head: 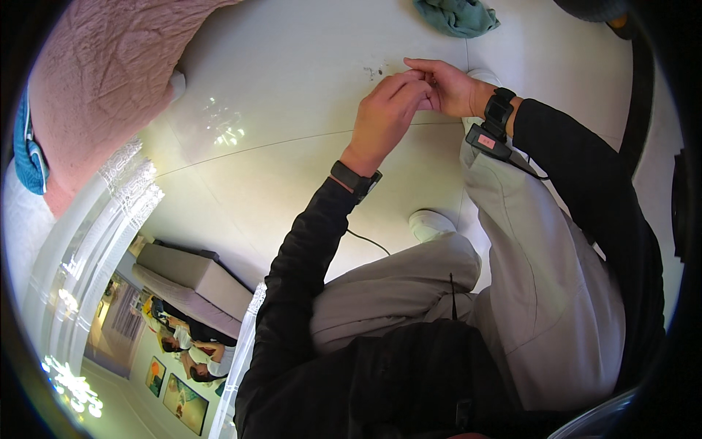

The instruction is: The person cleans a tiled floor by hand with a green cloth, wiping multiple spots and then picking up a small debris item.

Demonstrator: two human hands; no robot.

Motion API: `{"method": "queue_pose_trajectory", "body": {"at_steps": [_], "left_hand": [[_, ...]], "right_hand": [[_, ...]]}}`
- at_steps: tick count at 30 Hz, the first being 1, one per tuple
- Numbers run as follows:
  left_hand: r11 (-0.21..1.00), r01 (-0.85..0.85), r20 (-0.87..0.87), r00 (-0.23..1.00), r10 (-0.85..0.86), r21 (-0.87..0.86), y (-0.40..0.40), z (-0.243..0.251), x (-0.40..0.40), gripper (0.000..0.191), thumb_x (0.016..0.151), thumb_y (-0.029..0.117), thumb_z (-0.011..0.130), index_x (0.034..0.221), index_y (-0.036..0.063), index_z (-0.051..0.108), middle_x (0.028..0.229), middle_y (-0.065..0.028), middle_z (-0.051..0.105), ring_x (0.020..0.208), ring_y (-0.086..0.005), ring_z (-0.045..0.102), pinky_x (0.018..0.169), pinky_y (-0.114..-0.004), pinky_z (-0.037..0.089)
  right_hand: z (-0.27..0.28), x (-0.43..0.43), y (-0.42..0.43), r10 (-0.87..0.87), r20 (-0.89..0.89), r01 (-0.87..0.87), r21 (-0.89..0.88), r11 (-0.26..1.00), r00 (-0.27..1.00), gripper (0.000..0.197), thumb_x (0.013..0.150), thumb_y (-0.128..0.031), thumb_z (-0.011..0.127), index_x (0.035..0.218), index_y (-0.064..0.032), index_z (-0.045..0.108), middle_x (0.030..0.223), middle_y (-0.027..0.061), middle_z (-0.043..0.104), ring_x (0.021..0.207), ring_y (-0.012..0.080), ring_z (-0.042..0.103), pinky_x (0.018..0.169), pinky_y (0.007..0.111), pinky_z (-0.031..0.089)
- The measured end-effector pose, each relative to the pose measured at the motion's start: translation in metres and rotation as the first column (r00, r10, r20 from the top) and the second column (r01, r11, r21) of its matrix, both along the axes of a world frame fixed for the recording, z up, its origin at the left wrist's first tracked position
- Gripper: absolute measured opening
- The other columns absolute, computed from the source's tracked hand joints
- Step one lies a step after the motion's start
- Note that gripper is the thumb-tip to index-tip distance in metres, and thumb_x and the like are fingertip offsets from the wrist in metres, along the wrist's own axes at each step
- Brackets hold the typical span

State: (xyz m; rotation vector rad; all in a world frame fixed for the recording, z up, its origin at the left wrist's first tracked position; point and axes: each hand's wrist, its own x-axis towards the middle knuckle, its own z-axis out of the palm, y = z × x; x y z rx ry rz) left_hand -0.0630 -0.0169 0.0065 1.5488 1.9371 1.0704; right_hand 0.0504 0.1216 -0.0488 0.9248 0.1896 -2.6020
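Observation:
My left hand (384, 112) and my right hand (452, 88) meet over the pale tiled floor (307, 104). The left fingers are bent in against the right palm, which is turned partly upward with its thumb extended. A tiny dark spot shows between them, but whether it is a held object cannot be made out. Most right fingers are hidden behind the left hand. Small dark crumbs or debris (378, 71) lie on the tiles just beyond the left hand. Black straps circle both wrists, and a black cabled device (487, 141) hangs by the right one.
A green cloth (458, 16) lies crumpled on the floor ahead. To the left stand a pink plush-covered piece of furniture (115, 71) and a sheer lace-edged curtain (123, 181). Beyond it are a grey sofa (186, 274) and two people (205, 354). Thin cables (368, 240) run from both wrists.

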Motion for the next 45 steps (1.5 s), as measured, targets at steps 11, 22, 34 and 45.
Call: {"method": "queue_pose_trajectory", "body": {"at_steps": [11,22,34,45], "left_hand": [[0.988,0.151,0.032,0.988,-0.152,0.023,0.000,0.004,-0.002,0.025,0.079,-0.002,0.072,0.102,0.0085,0.071,0.096,-0.0048,0.068,0.087,-0.0247,0.067,0.073,-0.034,0.057],[0.988,-0.075,-0.278,0.960,0.035,-0.136,-0.015,-0.045,-0.059,0.029,0.076,0.017,0.081,0.104,0.0165,0.074,0.089,0.0038,0.062,0.082,-0.0190,0.059,0.074,-0.034,0.048],[0.978,0.075,-0.351,0.925,-0.142,-0.196,0.003,-0.041,-0.067,0.015,0.079,0.020,0.078,0.094,0.0190,0.074,0.085,0.0057,0.061,0.079,-0.0169,0.058,0.072,-0.034,0.043],[0.982,0.132,-0.196,0.968,-0.157,-0.135,0.002,-0.001,-0.011,0.010,0.079,0.013,0.073,0.085,0.0146,0.067,0.084,0.0018,0.059,0.080,-0.0202,0.057,0.070,-0.036,0.041]], "right_hand": [[-0.004,0.007,-0.006,-0.023,0.022,0.025,-0.078,0.997,0.999,0.031,0.101,-0.034,0.058,0.097,-0.0040,0.063,0.092,0.0059,0.068,0.084,0.0167,0.069,0.081,0.031,0.059],[0.007,0.009,-0.016,0.257,0.108,-0.276,0.232,0.933,0.960,0.053,0.104,-0.044,0.046,0.110,0.0053,0.064,0.105,0.0177,0.071,0.094,0.0253,0.071,0.086,0.033,0.058],[0.006,0.015,-0.014,0.283,0.166,-0.324,0.336,0.884,0.945,0.053,0.103,-0.044,0.048,0.108,0.0051,0.065,0.102,0.0180,0.071,0.092,0.0251,0.071,0.085,0.033,0.057],[-0.008,0.015,-0.018,0.006,0.246,-0.068,0.245,0.967,0.969,0.041,0.102,-0.040,0.052,0.100,-0.0008,0.064,0.098,0.0119,0.069,0.085,0.0229,0.069,0.084,0.034,0.058]]}}
